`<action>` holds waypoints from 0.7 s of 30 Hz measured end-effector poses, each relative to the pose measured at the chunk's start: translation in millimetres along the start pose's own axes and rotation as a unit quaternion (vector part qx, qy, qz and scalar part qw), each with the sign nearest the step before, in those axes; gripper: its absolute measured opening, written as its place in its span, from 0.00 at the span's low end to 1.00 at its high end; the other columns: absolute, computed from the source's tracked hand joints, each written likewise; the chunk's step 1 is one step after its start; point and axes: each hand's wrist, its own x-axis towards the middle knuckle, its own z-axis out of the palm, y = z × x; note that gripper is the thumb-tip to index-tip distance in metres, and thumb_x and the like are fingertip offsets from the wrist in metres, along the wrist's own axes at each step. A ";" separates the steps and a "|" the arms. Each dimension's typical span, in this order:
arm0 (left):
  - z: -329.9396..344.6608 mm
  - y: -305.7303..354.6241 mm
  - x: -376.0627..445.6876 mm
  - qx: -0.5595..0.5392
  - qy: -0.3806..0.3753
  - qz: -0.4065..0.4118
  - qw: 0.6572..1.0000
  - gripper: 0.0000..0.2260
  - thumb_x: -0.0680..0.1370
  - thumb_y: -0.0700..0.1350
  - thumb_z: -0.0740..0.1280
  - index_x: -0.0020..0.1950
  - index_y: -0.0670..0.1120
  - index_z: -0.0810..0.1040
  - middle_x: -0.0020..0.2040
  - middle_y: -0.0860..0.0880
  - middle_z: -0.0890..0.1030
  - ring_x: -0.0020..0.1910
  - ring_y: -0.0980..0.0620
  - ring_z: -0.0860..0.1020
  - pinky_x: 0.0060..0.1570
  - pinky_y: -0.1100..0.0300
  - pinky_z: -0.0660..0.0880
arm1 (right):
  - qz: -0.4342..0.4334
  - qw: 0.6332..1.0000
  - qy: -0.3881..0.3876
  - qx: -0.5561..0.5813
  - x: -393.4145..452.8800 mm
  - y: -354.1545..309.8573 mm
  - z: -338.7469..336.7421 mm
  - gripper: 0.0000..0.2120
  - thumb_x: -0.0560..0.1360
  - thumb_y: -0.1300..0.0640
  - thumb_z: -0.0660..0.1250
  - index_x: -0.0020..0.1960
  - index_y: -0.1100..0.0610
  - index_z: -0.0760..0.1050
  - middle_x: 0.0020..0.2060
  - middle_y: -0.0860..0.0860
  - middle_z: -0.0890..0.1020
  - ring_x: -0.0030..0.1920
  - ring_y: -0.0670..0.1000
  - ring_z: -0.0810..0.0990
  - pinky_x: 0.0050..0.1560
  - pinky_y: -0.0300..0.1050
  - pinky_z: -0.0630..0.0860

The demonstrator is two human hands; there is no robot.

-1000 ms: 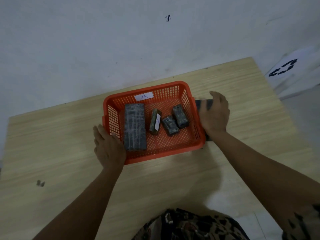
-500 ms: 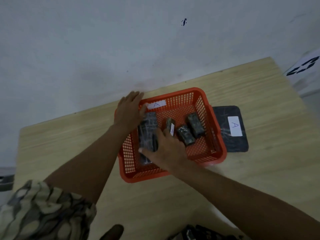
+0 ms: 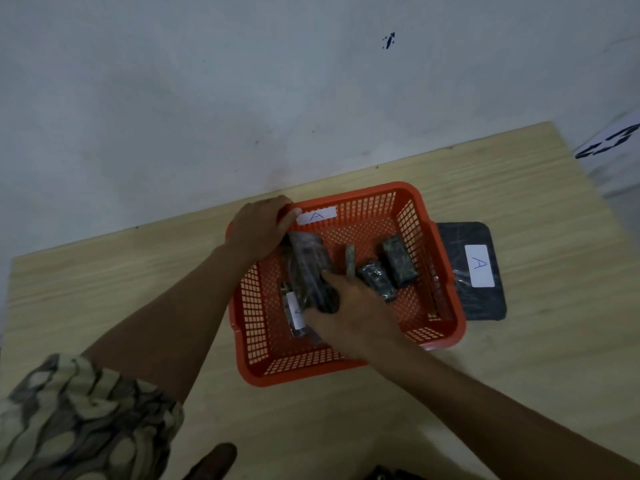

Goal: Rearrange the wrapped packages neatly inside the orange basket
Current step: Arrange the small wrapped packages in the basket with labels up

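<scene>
The left hand [image 3: 258,227] curls its fingers over the far left corner of the orange basket [image 3: 440,306]. The right hand [image 3: 349,313] grips the long package [image 3: 306,268] inside the basket; three smaller packages [image 3: 374,275] lie just right of its fingers.

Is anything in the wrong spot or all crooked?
Yes. One flat package with an "A" label lies on the table right of the basket, not in it. Inside, the long package is tipped up in the right hand, and three small packages lie at mixed angles.
</scene>
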 end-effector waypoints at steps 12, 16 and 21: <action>3.0 16.9 -3.7 0.024 -0.026 -0.031 0.999 0.15 0.83 0.53 0.56 0.55 0.45 0.77 0.49 0.44 0.82 0.47 0.43 0.80 0.54 0.46 0.74 | 0.076 0.859 0.019 0.505 20.5 29.3 -123.1 0.22 0.74 0.38 0.59 0.54 0.53 0.81 0.50 0.55 0.86 0.53 0.56 0.82 0.47 0.51 0.77; 4.2 17.1 -0.4 0.036 -0.025 -0.024 0.999 0.16 0.83 0.54 0.56 0.55 0.45 0.77 0.49 0.44 0.82 0.48 0.41 0.80 0.53 0.45 0.73 | 0.044 0.803 0.010 0.595 37.3 47.5 -158.2 0.27 0.73 0.33 0.64 0.60 0.51 0.82 0.59 0.53 0.84 0.59 0.54 0.82 0.54 0.51 0.77; 9.5 10.4 -4.6 0.045 0.006 -0.018 0.999 0.15 0.83 0.53 0.57 0.54 0.44 0.77 0.46 0.44 0.82 0.45 0.40 0.80 0.50 0.47 0.71 | 0.021 0.769 -0.010 0.639 50.6 70.9 -180.6 0.21 0.75 0.50 0.70 0.65 0.57 0.77 0.61 0.56 0.82 0.60 0.57 0.81 0.58 0.55 0.78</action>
